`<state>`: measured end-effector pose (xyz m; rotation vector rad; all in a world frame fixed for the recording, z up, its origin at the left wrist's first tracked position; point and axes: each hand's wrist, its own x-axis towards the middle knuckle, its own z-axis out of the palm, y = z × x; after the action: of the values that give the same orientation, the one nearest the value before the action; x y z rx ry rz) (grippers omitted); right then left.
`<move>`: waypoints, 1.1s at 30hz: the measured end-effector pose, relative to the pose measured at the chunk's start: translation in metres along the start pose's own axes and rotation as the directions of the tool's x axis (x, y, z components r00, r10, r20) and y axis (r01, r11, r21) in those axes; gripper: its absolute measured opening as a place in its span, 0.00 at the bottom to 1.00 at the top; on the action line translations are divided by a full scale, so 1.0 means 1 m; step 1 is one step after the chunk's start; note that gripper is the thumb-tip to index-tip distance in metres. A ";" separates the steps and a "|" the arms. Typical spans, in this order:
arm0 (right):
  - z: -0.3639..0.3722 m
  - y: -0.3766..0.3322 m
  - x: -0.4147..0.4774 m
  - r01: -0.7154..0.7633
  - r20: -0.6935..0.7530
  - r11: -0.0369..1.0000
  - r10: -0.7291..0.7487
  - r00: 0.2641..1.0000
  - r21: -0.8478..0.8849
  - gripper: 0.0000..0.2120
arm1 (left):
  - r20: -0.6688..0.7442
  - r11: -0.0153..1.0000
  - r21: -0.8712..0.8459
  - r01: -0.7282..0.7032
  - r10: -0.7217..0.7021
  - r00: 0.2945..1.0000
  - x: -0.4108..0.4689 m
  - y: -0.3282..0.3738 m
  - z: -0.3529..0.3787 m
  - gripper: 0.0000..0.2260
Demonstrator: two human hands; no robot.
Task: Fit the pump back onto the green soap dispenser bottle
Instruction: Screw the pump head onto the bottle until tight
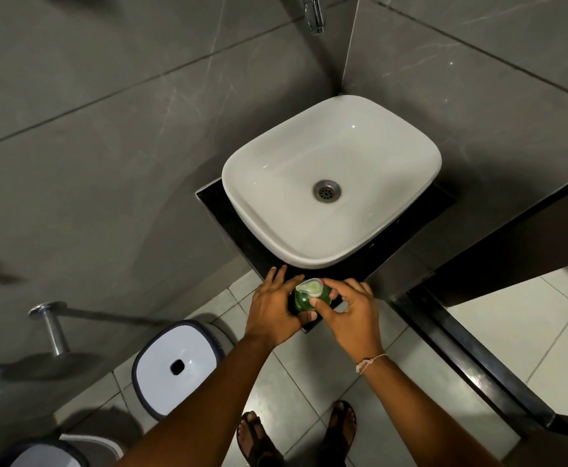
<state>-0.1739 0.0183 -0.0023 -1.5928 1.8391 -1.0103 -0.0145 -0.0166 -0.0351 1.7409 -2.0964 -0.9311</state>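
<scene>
Left hand [273, 308] was wrapped around the left side of the green soap dispenser bottle [304, 299], thumb curled under its near side, fingers spread past it toward the basin. Right hand [350, 306] pinched the bottle's top from the right, thumb on the near side, fingertips on the far side next to the pump [310, 286]. Pump head sat on top of the bottle, clear plastic with green showing through; couldn't tell if it was fully seated. Bottle stood lower centre of frame on the near corner of the black counter [232, 227], just in front of the white sink [269, 230]. Thin string bracelet [370, 363] on the right wrist. Faucet [314, 15] at top centre. White lidded bin [174, 365] on the floor tiles at lower left. Sandalled feet [296, 429] at bottom centre.
</scene>
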 end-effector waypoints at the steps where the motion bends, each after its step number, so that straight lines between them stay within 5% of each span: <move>1: -0.001 -0.001 0.000 0.020 0.001 1.000 -0.020 1.000 -0.003 0.18 | 0.002 1.000 -0.001 0.000 0.000 1.000 0.000 0.000 0.000 0.37; 10: 0.000 -0.011 0.008 0.037 -0.035 0.995 -0.040 0.999 -0.089 0.16 | 0.012 1.000 -0.029 0.011 -0.011 1.000 -0.001 -0.001 0.001 0.33; 15: -0.004 -0.010 0.008 0.089 0.045 0.989 -0.084 0.995 -0.118 0.24 | 0.004 1.000 -0.030 0.005 -0.005 1.000 0.000 -0.001 0.001 0.34; 19: -0.003 -0.007 0.009 0.035 0.019 0.995 -0.033 0.999 -0.094 0.16 | 0.012 1.000 -0.022 0.010 -0.009 1.000 0.000 -0.002 0.001 0.34; 26: -0.004 -0.006 0.013 0.074 0.103 0.995 -0.067 0.992 -0.067 0.22 | 0.008 1.000 -0.026 0.004 -0.003 1.000 0.001 -0.002 -0.001 0.33; 33: 0.006 -0.008 0.011 -0.022 -0.031 0.999 0.021 0.999 -0.028 0.14 | 0.009 1.000 -0.030 0.008 -0.007 1.000 0.003 -0.003 -0.002 0.32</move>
<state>-0.1669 0.0061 0.0015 -1.5795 1.8949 -1.0086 -0.0122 -0.0203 -0.0362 1.7344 -2.0722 -0.9686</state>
